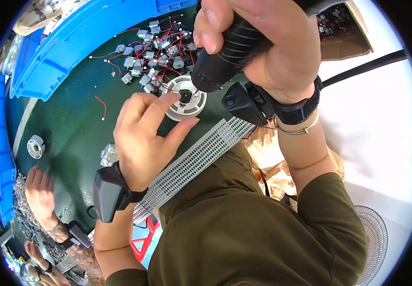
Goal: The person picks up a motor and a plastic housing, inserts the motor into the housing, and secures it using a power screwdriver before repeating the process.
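In my right hand [282,47] is a black power screwdriver [234,52], gripped with the fingers wrapped round its body. Its front end points down at the right side of a white round plastic housing [183,114] on the green table. The tip and its exact contact are hard to make out. My left hand [144,128] steadies this housing, the index finger on the dark centre part and the thumb by the near rim. Just beyond lies a pile of small silver motors [151,59] with red and black wires. Each of my wrists carries a black strapped-on device.
Blue bins [72,47] line the far and left edges. A perforated light-grey strip [191,164] runs along the near table edge. Another white housing [36,147] stands at left, by a co-worker's hand [40,190]. A cardboard box [344,33] is at upper right.
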`<state>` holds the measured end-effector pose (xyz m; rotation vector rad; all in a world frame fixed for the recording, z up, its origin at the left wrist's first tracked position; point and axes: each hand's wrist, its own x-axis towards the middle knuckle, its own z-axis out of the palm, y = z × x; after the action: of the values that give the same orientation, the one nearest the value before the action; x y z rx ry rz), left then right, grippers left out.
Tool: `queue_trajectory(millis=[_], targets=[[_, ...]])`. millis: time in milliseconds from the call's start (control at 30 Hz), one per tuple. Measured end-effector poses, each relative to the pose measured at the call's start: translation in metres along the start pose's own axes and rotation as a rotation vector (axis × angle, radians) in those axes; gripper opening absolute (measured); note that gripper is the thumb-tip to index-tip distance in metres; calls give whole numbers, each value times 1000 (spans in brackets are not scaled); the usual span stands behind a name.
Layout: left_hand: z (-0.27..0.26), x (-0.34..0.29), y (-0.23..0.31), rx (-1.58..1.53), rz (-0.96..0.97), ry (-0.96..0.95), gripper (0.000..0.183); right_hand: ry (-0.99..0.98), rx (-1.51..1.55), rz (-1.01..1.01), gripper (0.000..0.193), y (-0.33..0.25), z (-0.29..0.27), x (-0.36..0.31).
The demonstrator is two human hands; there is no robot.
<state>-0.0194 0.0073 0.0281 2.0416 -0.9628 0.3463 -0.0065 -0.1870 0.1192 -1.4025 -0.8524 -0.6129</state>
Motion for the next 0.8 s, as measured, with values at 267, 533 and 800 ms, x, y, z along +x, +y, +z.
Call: queue_trajectory(millis=[267,533,800], targets=[[7,-2,-12,220,167,-38,38,277,34,607,37,-22,20,-4],[9,3,-14,185,228,-40,33,-12,-202,213,29,-3,13,-16],[16,1,-18,156,252,81,30,329,1,399,13,-21,35,12]])
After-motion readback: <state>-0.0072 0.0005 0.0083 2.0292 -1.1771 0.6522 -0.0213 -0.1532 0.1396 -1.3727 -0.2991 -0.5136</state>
